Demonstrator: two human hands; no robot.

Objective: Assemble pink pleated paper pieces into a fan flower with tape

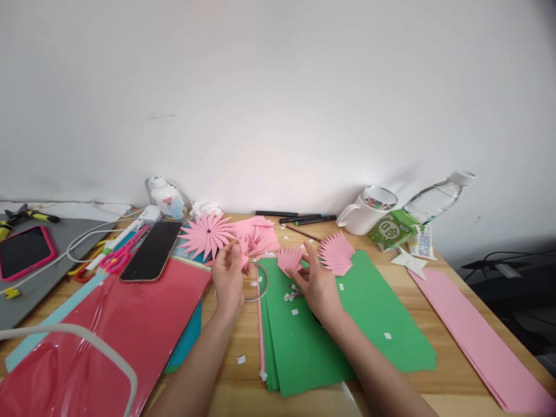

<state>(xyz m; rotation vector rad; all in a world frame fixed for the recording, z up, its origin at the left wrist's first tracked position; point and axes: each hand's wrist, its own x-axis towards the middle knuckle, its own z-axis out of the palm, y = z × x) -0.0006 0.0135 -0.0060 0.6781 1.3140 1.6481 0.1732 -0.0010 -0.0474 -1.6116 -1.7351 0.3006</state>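
Note:
My left hand (229, 275) is closed on a folded pink paper piece (244, 255), pinched between thumb and fingers. My right hand (320, 284) hovers over the green sheets (382, 315) with thumb and index finger apart. A small pleated pink paper fan (287, 259) is by those fingertips; whether they touch it I cannot tell. A tiny white scrap shows at the index fingertip. Beside that hand lies a larger pink paper fan (337, 253). A round pink paper flower (208, 231) lies beyond my left hand. A dark tool is partly hidden below my right hand.
Left are a red sheet in plastic (117, 330), a black phone (152, 252), pink scissors (125, 250) and a white bottle (167, 200). Behind lie several markers (310, 220). Right are a white mug (365, 214), a green box (393, 229), a water bottle (438, 197) and pink strips (478, 341).

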